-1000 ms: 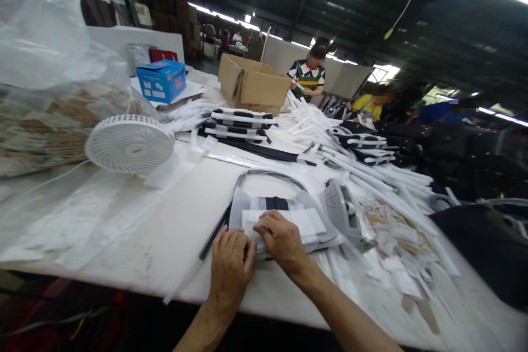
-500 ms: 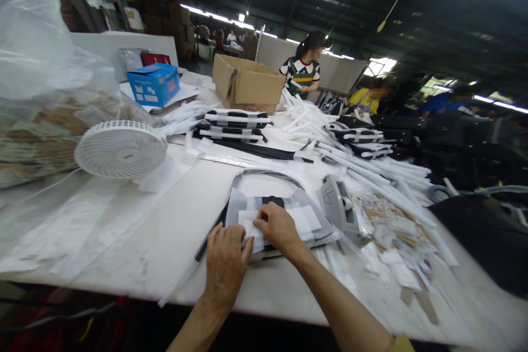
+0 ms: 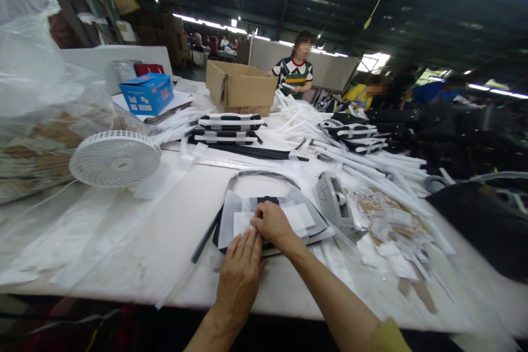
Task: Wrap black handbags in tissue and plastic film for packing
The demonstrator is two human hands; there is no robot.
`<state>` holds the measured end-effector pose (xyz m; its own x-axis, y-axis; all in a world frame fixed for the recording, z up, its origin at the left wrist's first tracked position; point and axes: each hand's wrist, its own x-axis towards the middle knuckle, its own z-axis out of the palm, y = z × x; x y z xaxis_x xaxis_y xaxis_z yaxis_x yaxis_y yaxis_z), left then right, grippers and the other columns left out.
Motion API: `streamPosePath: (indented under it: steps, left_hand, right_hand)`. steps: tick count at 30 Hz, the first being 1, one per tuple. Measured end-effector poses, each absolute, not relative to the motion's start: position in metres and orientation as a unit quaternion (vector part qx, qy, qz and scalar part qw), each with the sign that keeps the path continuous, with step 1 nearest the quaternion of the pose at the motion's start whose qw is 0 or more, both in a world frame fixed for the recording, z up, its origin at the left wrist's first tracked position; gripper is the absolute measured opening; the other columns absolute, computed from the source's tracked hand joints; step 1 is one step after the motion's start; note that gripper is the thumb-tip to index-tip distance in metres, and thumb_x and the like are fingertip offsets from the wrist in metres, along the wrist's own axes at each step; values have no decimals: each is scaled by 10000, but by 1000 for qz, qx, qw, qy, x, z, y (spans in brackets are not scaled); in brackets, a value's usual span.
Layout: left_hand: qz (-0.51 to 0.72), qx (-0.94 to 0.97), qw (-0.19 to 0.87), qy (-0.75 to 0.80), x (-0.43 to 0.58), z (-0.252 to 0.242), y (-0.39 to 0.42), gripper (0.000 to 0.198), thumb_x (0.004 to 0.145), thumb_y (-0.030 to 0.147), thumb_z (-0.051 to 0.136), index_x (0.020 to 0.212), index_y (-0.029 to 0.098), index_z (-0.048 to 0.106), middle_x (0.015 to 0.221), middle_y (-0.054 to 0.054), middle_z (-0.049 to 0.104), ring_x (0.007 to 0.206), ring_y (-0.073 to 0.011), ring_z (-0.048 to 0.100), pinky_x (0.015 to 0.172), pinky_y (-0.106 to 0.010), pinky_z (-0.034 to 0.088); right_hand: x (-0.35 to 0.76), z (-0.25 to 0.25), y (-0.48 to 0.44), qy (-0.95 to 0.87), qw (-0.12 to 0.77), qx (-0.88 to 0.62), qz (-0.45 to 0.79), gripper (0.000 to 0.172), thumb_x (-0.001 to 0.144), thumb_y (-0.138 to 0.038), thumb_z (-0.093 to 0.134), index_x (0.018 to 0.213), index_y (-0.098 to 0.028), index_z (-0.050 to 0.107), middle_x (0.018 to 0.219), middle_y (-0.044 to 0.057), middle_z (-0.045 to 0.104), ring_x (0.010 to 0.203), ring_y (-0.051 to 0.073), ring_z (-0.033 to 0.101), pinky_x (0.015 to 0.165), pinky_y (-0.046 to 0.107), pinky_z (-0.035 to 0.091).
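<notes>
A handbag [image 3: 306, 201] lies on the table in front of me, its front covered with white wrapping sheet and white paper pieces [image 3: 300, 216]. Its looped handle [image 3: 264, 174] points away from me and looks wrapped in clear film. My left hand [image 3: 241, 267] rests on the near part of the bag with fingers stretched out flat. Just beside its fingertips, my right hand [image 3: 273, 224] is closed, fingertips pressed together against the wrapping at the bag's middle. What those fingers pinch is hidden. A black strap [image 3: 205, 239] sticks out at the bag's left.
Right of the bag stands a grey tape dispenser [image 3: 335, 203], beside scattered paper tags [image 3: 391, 220]. White tubes [image 3: 371, 168] and wrapped straps [image 3: 231, 129] lie behind. A white fan [image 3: 115, 159], blue box [image 3: 147, 94] and cardboard box [image 3: 243, 88] stand farther back. A co-worker [image 3: 295, 69] stands beyond.
My left hand has moved right and flattened its fingers onto the bag, close to my right hand. The right hand stays closed at nearly the same place on the bag.
</notes>
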<state>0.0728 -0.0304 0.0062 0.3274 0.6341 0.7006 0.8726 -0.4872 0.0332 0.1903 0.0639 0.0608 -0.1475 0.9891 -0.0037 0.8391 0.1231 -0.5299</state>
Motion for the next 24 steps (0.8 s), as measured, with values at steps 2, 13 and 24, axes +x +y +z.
streamPosePath:
  steps: [2, 13, 24]
  left_hand:
    - [-339, -794, 190, -468, 70, 6, -28, 335, 982, 152, 387, 1239, 95, 594, 1260, -122, 658, 1161, -228, 615, 995, -402, 452]
    - [-354, -802, 171, -449, 60, 2, -19, 335, 967, 88, 399, 1229, 135, 602, 1261, -99, 661, 1171, -225, 614, 993, -390, 465]
    - [-357, -819, 119, -433, 21, 25, -7, 275, 1001, 278, 435, 1204, 169, 585, 1182, -79, 699, 1109, -212, 643, 954, -373, 487]
  right_hand:
    - [192, 67, 65, -728, 191, -622, 215, 16, 710, -156, 669, 708, -171, 676, 768, 33, 670, 732, 153, 584, 689, 254, 408]
    - [343, 101, 76, -615, 190, -746, 173, 330, 785, -305, 658, 1066, -135, 688, 1078, 144, 703, 986, 264, 648, 875, 353, 460]
    - [334, 82, 43, -615, 189, -723, 251, 240, 877, -376, 569, 895, -193, 722, 924, 139, 739, 887, 293, 677, 812, 392, 450]
